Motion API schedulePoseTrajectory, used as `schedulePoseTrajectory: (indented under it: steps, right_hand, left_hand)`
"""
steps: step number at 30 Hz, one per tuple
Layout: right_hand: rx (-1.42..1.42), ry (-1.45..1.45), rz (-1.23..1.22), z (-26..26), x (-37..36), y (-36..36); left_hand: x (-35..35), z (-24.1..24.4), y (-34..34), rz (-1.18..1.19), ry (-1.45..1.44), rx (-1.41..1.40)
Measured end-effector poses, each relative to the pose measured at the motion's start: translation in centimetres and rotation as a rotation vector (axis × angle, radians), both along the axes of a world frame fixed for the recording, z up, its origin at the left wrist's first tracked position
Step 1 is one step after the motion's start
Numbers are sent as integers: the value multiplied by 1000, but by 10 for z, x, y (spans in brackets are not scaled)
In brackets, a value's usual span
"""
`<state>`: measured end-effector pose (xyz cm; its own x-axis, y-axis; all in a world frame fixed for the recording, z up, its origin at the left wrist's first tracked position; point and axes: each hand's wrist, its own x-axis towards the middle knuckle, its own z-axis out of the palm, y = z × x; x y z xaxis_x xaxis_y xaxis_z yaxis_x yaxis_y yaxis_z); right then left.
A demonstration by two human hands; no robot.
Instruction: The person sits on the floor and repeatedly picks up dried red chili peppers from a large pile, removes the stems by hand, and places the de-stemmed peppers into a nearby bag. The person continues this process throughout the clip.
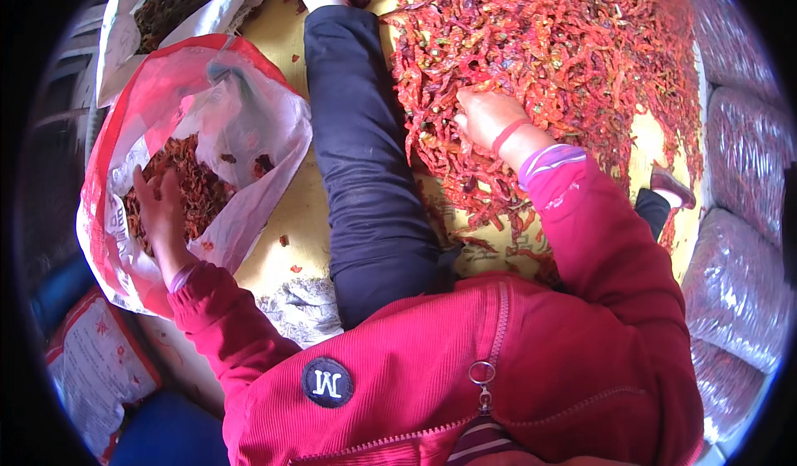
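Dried red chili peppers (548,48) lie in a wide heap on a yellow printed sheet (274,242). At the heap's left part is my right hand (492,117), its fingers curled down among the chilies; whether it grips one is hidden. My left hand (162,207) reaches into the mouth of a white plastic woven bag with a red rim (103,229). Its fingers are spread over darker dried chilies (199,185) inside, and nothing shows in its grasp.
Beyond that bag stands another white bag (118,48) with dark contents. My outstretched leg (367,154) lies between the bags and the heap. Clear plastic packs of chilies (741,285) line the right side. A printed bag (103,372) lies at lower left.
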<state>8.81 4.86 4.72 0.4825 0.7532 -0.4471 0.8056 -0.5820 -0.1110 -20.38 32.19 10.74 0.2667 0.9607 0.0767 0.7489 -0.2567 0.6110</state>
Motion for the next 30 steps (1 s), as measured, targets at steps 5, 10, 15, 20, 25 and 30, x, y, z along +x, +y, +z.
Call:
schedulePoseTrajectory:
  steps: [5,10,15,20,25,30]
  right_hand:
    - [275,231,-94,1,5,-14]
    - [532,655,-387,11,7,-53]
    - [632,861,-541,40,-27,-76]
    - [791,1034,-328,27,-85,-105]
    - [534,776,-293,9,-79,-155]
    - [711,332,-352,-32,-64,-195]
  left_hand:
    - [-40,-36,26,-262,176,359]
    - [33,-29,-54,-217,-358,-270]
    - [96,-27,-176,-755,-533,-994]
    - [119,-56,-249,-774,-714,-1588]
    - [103,-38,-203,-646,-609,-1476]
    - [53,-15,-68,-257,-522,-556]
